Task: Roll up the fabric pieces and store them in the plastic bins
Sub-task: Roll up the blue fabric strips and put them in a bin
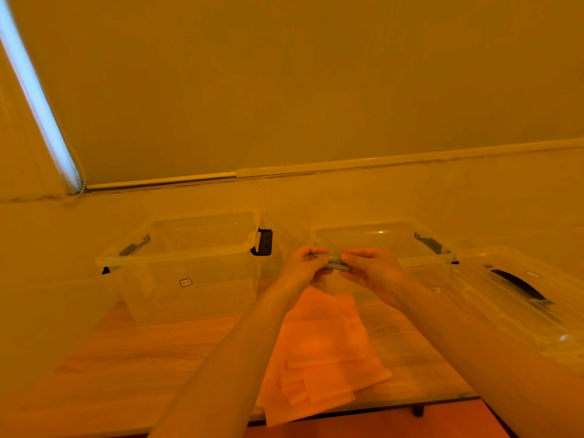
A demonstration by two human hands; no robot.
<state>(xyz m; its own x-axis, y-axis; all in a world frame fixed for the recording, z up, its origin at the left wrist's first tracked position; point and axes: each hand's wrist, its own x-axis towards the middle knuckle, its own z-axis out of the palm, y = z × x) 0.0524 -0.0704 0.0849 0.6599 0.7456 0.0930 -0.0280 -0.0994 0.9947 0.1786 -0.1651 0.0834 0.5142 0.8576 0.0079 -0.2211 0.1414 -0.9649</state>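
Two clear plastic bins stand open at the back of the wooden worktop (132, 352), side by side against the wall. The left bin (186, 273) has two dark latches, one at each end, and a small label on its front wall. The right bin (420, 263) sits partly behind the hands; one dark latch shows at its right end. A clear lid (518, 311) with one dark handle lies tilted at the right edge of the view, just beside the right bin.

Both hands are raised above the worktop in front of the right bin, meeting at the fingertips. The left hand (303, 267) and the right hand (369, 271) each have their grip pinched on one end of a small grey rolled piece (336, 262) held between them; it looks like rolled fabric, though the orange light and blur make that uncertain.

Below the forearms, a loose pile of pale fabric pieces (322, 358) lies flat on the worktop, overlapping, with one corner hanging past the near edge. At least three layers can be made out; the exact count cannot be told.
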